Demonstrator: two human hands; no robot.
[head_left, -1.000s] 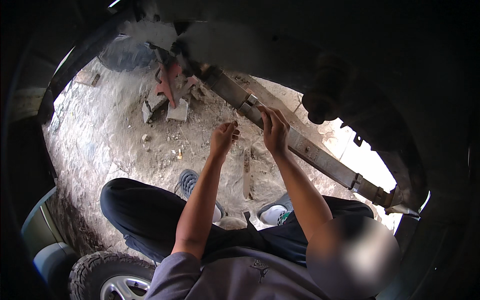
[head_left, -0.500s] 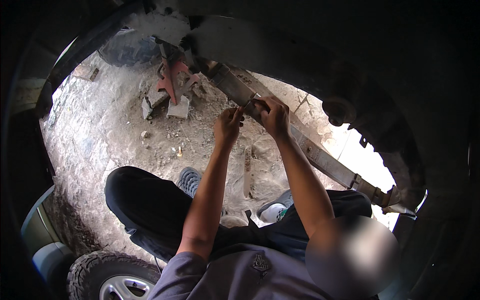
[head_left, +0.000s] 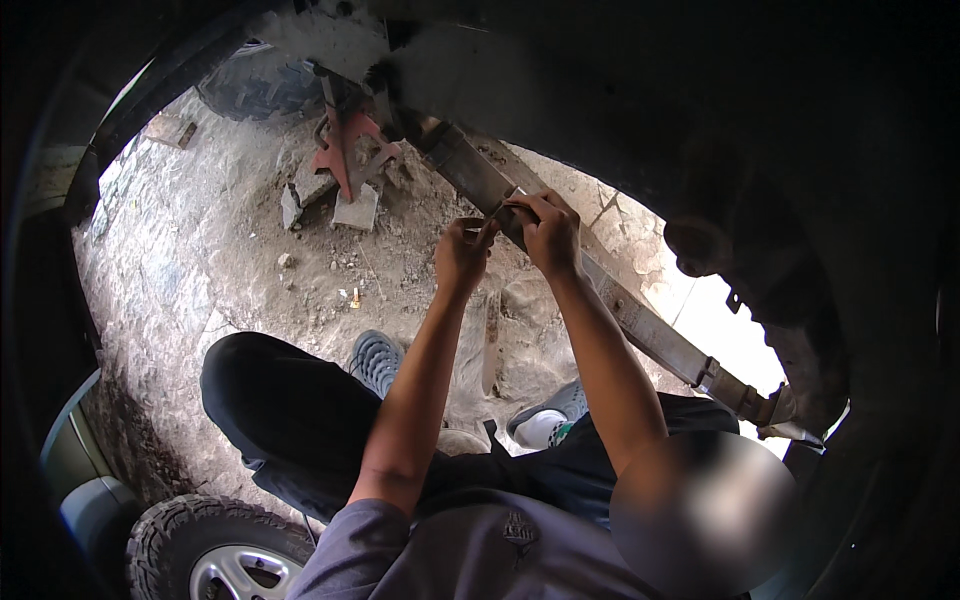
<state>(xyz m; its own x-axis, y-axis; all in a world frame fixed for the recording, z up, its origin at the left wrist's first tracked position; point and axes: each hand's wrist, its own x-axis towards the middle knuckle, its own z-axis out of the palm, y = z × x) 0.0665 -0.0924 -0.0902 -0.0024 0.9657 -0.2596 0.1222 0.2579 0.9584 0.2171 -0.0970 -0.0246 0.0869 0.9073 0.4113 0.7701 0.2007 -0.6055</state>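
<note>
A long grey leaf spring (head_left: 650, 335) runs diagonally from the upper middle to the lower right. My right hand (head_left: 550, 235) is at its upper part, fingers bent and pinched by a small pale metal edge (head_left: 518, 191). What lies between those fingertips is too small to name. Just left of it, my left hand (head_left: 462, 260) is closed, thumb and fingers pressed together close to the right fingertips. Anything it holds is hidden. Both hands are in front of the spring's near side.
Beyond the hands, a red stand (head_left: 345, 155) rests among broken concrete blocks (head_left: 357, 208). A flat rusty strip (head_left: 491, 345) lies on the dirt between my feet. A wheel with tyre (head_left: 165, 545) is at the lower left. Dark vehicle bodywork (head_left: 620, 110) hangs overhead.
My left hand has turned slightly, and its fingers have shifted toward the right fingertips. The right hand stays at nearly the same spot on the spring. The view has shifted slightly.
</note>
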